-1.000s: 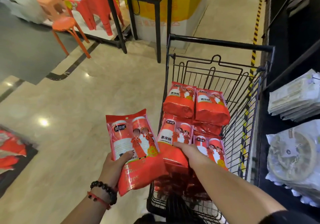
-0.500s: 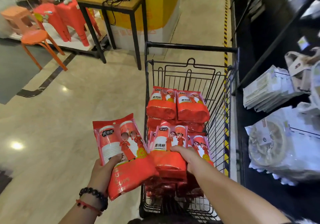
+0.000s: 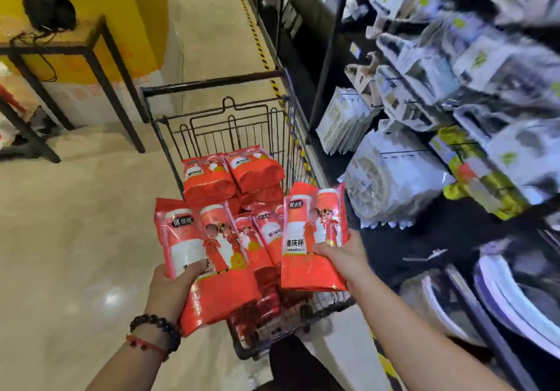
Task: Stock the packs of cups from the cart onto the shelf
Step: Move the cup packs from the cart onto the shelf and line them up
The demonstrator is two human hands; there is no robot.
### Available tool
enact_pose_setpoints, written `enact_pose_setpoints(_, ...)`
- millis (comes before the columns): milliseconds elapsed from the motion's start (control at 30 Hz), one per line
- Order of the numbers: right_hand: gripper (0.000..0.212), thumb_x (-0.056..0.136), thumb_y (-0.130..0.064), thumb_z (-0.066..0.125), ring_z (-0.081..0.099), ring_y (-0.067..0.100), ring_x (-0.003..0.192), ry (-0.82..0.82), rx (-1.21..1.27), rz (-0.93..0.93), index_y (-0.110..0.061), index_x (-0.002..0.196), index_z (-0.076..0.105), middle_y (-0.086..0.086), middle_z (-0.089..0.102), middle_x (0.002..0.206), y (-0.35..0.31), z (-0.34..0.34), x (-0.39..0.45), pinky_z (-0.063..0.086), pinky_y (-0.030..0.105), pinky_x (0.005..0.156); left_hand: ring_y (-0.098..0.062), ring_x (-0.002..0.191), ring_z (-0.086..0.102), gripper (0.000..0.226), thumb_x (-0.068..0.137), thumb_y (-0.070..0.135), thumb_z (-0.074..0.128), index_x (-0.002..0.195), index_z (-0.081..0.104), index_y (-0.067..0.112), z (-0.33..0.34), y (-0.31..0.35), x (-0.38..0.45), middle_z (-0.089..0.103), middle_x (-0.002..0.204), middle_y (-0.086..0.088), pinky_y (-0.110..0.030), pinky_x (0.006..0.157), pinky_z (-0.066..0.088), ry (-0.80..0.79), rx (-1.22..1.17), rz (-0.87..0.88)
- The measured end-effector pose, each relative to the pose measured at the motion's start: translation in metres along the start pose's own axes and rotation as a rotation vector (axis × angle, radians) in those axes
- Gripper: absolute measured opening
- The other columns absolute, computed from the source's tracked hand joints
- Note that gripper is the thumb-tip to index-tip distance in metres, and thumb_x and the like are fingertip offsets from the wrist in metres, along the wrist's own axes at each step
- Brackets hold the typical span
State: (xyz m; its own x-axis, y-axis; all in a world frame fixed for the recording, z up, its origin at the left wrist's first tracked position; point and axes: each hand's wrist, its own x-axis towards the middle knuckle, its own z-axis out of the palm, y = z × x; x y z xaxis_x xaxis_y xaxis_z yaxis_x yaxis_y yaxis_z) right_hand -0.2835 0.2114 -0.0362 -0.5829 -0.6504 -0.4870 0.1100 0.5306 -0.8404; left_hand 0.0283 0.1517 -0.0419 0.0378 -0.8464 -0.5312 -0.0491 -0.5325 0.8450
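With 1 red pack of cups (image 3: 209, 257) gripped in the left hand (image 3: 172, 284) and another pack (image 3: 313, 239) pinched in the right hand (image 3: 342, 257), both above the cart (image 3: 218, 87), the step looks like carrying them to the shelf (image 3: 424, 239). Next comes finding a bare spot among its white goods. More packs (image 3: 233, 172) remain piled in the cart.

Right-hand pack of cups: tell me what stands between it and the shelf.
Nothing visible does. The right hand holds the pack of cups lifted clear of the cart, with only open air toward the shelf on its right, though the shelf is blurred.
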Motion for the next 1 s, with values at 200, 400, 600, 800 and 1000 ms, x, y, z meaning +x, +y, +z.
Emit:
enact_pose_setpoints(200,0.076,0.042,-0.029,0.088,0.07,0.014,0.088,0.298,-0.011,-0.041,-0.027,0.109,0.052,-0.006,0.07,0.098,0.042,-0.062,-0.069,0.057,0.046,0.089,-0.022,0.064,0.071,0.023,0.078,0.008,0.077,0.098,0.067,0.013,0.032,0.001,-0.028,0.075,0.085,-0.011,-0.03,0.055,0.055,-0.191,0.128,0.129)
enact_pose_setpoints(400,0.077,0.035,-0.043,0.083,0.071,0.016,0.091,0.51,0.022,0.007,-0.038,0.105,0.05,-0.01,0.071,0.1,0.083,-0.124,-0.126,0.057,0.047,0.088,-0.026,0.075,0.072,0.028,0.074,0.017,0.082,0.097,0.066,0.019,0.089,-0.005,-0.062,0.075,0.087,-0.003,-0.039,0.072,0.057,-0.415,0.273,0.188)
enact_pose_setpoints(600,0.076,0.038,-0.031,0.087,0.073,0.013,0.086,0.709,0.1,0.038,-0.028,0.11,0.06,-0.009,0.076,0.096,0.131,-0.191,-0.167,0.059,0.045,0.084,-0.029,0.082,0.074,0.079,0.048,0.054,0.089,0.113,0.058,0.023,0.158,-0.024,-0.08,0.075,0.098,-0.004,-0.051,0.078,0.059,-0.555,0.409,0.141)
enact_pose_setpoints(800,0.071,0.051,-0.015,0.089,0.071,0.01,0.085,0.891,0.194,0.1,-0.024,0.114,0.058,-0.008,0.074,0.099,0.154,-0.255,-0.215,0.058,0.04,0.084,-0.019,0.072,0.073,0.04,0.069,0.019,0.086,0.102,0.064,0.014,0.24,-0.033,-0.136,0.074,0.095,-0.013,-0.034,0.066,0.061,-0.741,0.471,0.21)
enact_pose_setpoints(1000,0.083,0.05,-0.029,0.089,0.071,0.011,0.094,0.986,0.294,0.111,-0.032,0.125,0.054,-0.012,0.073,0.106,0.181,-0.322,-0.239,0.057,0.044,0.089,-0.016,0.065,0.072,0.026,0.073,0.003,0.08,0.081,0.059,0.017,0.309,-0.041,-0.204,0.07,0.058,0.018,-0.011,0.045,0.048,-0.865,0.501,0.322)
